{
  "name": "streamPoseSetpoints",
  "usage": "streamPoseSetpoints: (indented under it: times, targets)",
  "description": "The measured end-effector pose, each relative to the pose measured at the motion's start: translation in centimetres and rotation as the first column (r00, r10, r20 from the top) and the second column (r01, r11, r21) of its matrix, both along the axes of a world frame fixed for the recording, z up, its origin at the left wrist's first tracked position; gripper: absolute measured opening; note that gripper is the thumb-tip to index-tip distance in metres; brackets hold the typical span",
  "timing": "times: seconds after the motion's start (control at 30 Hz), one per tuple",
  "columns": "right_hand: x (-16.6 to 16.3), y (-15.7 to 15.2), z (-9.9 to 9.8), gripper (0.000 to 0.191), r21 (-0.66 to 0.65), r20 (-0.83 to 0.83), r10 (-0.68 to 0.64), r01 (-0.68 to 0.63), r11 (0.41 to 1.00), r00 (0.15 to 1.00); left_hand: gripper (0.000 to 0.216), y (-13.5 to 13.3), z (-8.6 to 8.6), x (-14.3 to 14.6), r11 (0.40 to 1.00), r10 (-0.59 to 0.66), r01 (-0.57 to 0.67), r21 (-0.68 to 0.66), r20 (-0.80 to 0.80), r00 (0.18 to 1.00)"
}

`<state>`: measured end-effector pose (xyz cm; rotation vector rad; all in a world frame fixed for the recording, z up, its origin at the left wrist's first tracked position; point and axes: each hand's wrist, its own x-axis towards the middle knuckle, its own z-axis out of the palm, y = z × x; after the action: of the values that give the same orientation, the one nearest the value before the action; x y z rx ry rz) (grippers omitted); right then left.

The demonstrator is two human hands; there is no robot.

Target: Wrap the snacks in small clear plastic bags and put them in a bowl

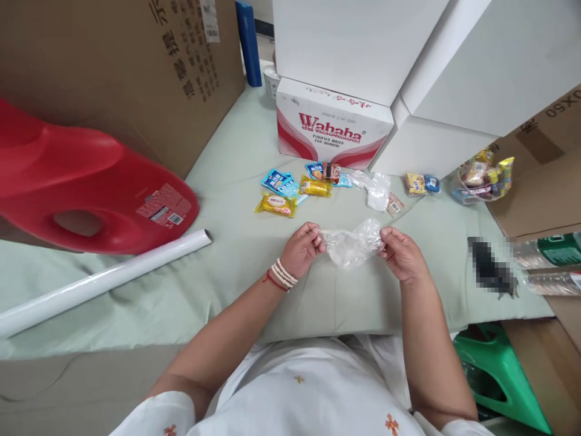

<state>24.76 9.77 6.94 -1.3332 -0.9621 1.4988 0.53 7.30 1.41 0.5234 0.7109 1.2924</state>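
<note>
A crumpled clear plastic bag [349, 247] is stretched between my two hands above the pale green cloth. My left hand [303, 248], with beaded bracelets at the wrist, pinches its left end. On the other side, my right hand [403, 251] grips the right end between thumb and fingers. Just beyond lie yellow-wrapped snacks [276, 204], blue sachets [278, 180] and a brown-wrapped snack [331, 172]. Another clear plastic bag [377, 191] rests behind the held one, beside a small snack packet [394, 204].
A Wahaba-style printed water carton [333, 130] stands at the back under white boxes [349, 42]. At left are a red jug [104, 188] and a white tube [109, 281]. A bowl of snacks [483, 178], plastic bottles [549, 251] and a green stool [503, 375] are at right.
</note>
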Motion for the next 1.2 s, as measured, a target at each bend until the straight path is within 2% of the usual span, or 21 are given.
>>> streamPoseSetpoints:
  times: [0.07,0.13,0.2,0.27,0.33,0.4,0.5,0.57,0.63,0.67,0.73,0.77,0.83,0.9,0.97,1.0,1.03,1.1,1.17,1.2]
  targets:
    - [-0.2,0.8,-0.3,0.04,0.087,0.054,-0.173,0.168,0.982,0.983,0.03,0.1,0.1,-0.7,0.999,-0.034,0.036,-0.027,0.092,0.995]
    - [-0.4,1.3,-0.6,0.039,0.16,0.045,-0.31,0.299,0.941,0.95,0.025,0.2,0.1,-1.2,0.999,-0.007,0.014,-0.037,0.16,0.987]
    - [-0.4,1.3,-1.0,0.039,0.16,-0.029,-0.375,0.375,0.913,0.926,0.023,0.5,0.1,-1.7,0.996,0.055,-0.038,-0.078,0.225,0.973]
    - [0.1,1.0,-1.3,0.043,0.091,-0.104,-0.391,0.4,0.912,0.915,0.023,0.9,0.1,-2.1,0.984,0.127,-0.086,-0.154,0.277,0.952]
    - [0.8,0.3,-1.7,0.046,0.013,-0.114,-0.371,0.375,0.927,0.921,0.022,1.2,0.0,-2.5,0.967,0.185,-0.12,-0.223,0.3,0.936]
    - [1.8,-0.7,-2.3,0.045,-0.026,-0.052,-0.336,0.335,0.942,0.941,0.023,1.4,-0.2,-2.7,0.96,0.2,-0.128,-0.25,0.288,0.937]
    - [3.4,-2.5,-2.9,0.043,-0.024,0.157,-0.257,0.264,0.964,0.954,0.027,1.4,-0.5,-2.5,0.961,0.174,-0.114,-0.251,0.233,0.957]
    - [4.7,-3.7,-3.1,0.042,-0.047,0.367,-0.142,0.17,0.984,0.919,0.03,1.2,-0.7,-2.3,0.962,0.164,-0.116,-0.247,0.182,0.969]
    - [5.8,-4.7,-2.8,0.04,-0.011,0.616,-0.12,0.161,0.987,0.778,0.032,1.1,-0.8,-2.1,0.963,0.157,-0.121,-0.242,0.134,0.978]
    - [6.1,-5.0,-2.5,0.04,0.059,0.714,-0.176,0.192,0.98,0.677,0.032,1.0,-0.8,-2.0,0.964,0.15,-0.119,-0.239,0.114,0.982]
    - [5.7,-5.4,-1.7,0.037,0.258,0.778,-0.355,0.252,0.933,0.519,0.034,0.9,-0.8,-1.8,0.966,0.129,-0.106,-0.234,0.083,0.988]
    - [5.0,-5.4,-1.2,0.035,0.341,0.754,-0.423,0.25,0.906,0.503,0.035,0.9,-0.8,-1.8,0.968,0.121,-0.102,-0.23,0.071,0.99]
    - [2.7,-5.3,-0.4,0.029,0.423,0.686,-0.416,0.138,0.895,0.597,0.038,0.8,-0.8,-1.7,0.97,0.113,-0.1,-0.221,0.048,0.992]
    - [-0.5,-4.8,-0.1,0.02,0.43,0.667,-0.24,-0.102,0.897,0.706,0.041,0.7,-0.7,-1.7,0.971,0.119,-0.11,-0.213,0.03,0.992]
    - [-3.5,-4.0,-0.6,0.016,0.398,0.688,-0.057,-0.31,0.863,0.723,0.042,0.6,-0.7,-1.6,0.973,0.121,-0.114,-0.201,0.022,0.992]
    - [-4.8,-3.6,-1.1,0.018,0.38,0.705,-0.014,-0.362,0.851,0.709,0.042,0.6,-0.6,-1.6,0.975,0.116,-0.109,-0.191,0.022,0.993]
    - [-5.7,-3.1,-1.7,0.023,0.373,0.723,-0.017,-0.37,0.851,0.691,0.042,0.6,-0.6,-1.6,0.978,0.11,-0.103,-0.18,0.025,0.994]
    - [-6.7,-1.8,-3.2,0.042,0.378,0.754,-0.103,-0.301,0.875,0.649,0.041,0.6,-0.6,-1.6,0.983,0.094,-0.088,-0.163,0.028,0.995]
    - [-6.4,-0.4,-4.4,0.058,0.381,0.763,-0.185,-0.199,0.903,0.619,0.041,0.7,-0.7,-1.6,0.983,0.083,-0.077,-0.166,0.028,0.996]
    - [-5.9,0.3,-4.8,0.058,0.35,0.762,-0.176,-0.168,0.921,0.623,0.041,0.7,-0.8,-1.6,0.982,0.08,-0.073,-0.174,0.03,0.996]
